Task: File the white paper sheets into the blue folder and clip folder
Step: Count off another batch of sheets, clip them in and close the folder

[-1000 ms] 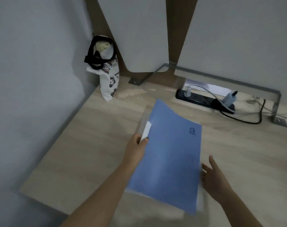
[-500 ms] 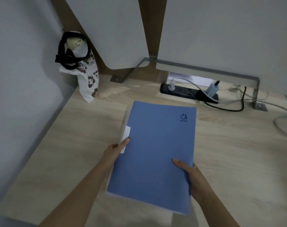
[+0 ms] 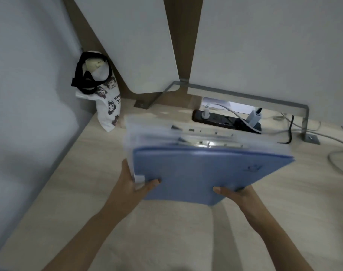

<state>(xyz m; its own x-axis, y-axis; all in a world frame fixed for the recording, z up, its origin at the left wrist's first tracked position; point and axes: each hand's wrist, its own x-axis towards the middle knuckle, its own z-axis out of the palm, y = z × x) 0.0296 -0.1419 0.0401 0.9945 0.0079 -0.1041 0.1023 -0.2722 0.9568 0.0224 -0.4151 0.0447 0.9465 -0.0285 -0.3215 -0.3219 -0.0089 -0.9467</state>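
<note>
Blue plastic folder (image 3: 202, 175) runs long axis left-right, stretching away from me toward the bench's (image 3: 68, 192) back edge; left hand (image 3: 131, 184) and right hand (image 3: 239, 194) each pinching its near edge.

Both hands gripped the blue folder (image 3: 202, 173) by its near edge, above the desk (image 3: 68, 192). The left hand (image 3: 131, 184) pinched its left corner. The right hand (image 3: 237, 194) held its right.

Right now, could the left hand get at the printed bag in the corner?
Probably not yet: the left hand is gripping the blue folder. Once freed, bare desk leads to the printed bag.
</note>
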